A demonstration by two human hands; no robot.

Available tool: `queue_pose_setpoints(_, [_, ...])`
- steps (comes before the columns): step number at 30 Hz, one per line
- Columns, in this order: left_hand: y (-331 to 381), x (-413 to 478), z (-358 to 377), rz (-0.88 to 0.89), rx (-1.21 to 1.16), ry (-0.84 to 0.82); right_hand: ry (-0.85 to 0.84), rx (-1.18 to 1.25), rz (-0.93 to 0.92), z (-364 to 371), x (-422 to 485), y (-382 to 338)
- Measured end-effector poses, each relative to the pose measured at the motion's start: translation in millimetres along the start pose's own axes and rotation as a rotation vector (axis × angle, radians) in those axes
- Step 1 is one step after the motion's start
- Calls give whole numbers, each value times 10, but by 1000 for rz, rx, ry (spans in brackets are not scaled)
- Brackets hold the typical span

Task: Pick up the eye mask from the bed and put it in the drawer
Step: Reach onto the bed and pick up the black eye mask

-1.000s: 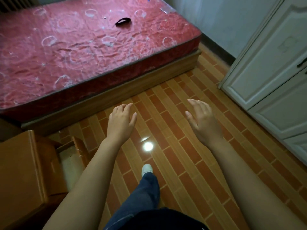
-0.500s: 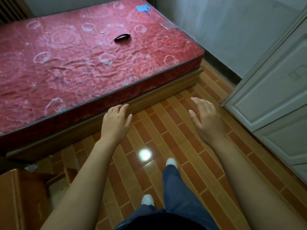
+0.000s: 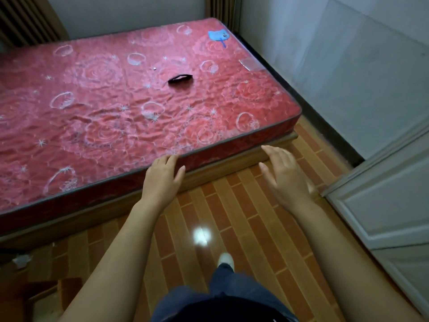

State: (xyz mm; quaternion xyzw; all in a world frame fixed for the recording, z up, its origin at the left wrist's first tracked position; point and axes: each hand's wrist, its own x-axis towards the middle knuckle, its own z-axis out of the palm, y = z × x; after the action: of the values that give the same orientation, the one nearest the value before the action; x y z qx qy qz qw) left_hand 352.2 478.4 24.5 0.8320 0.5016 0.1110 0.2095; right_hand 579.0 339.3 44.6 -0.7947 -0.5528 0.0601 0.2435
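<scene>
A small black eye mask [image 3: 180, 79] lies on the red patterned mattress [image 3: 97, 117], toward its far right part. My left hand [image 3: 162, 177] hovers at the mattress's near edge, fingers loosely apart, holding nothing. My right hand [image 3: 284, 175] is stretched out over the floor beside the bed's wooden base, also spread and holding nothing. Both hands are well short of the mask. Only a corner of the wooden drawer unit [image 3: 44, 296] shows at the bottom left.
A blue fan-shaped item [image 3: 219, 35] and a clear plastic piece [image 3: 250, 64] lie near the mattress's far right corner. A white wardrobe [image 3: 383, 205] stands on the right. Brick-patterned floor [image 3: 232, 217] lies between it and the bed; my foot [image 3: 226, 260] is on it.
I have stepped toward the bed: the mask and mattress appear nearer, and the drawer unit has slid almost out of view at the bottom left. Both hands stay empty and moved forward.
</scene>
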Motion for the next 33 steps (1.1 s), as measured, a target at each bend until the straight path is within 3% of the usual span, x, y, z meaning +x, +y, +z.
queue_pose_setpoints(10, [70,980,52,-86,-13,31,-57,13,-85,96,1165,282])
queue_pose_setpoints(25, [-286,3335,0,-19,74,34,-105,-21,-92,677,3422,332])
queue_pose_setpoints(33, [-560,3992,-155,0,196,1,-178,-69,-166,927,4256,178])
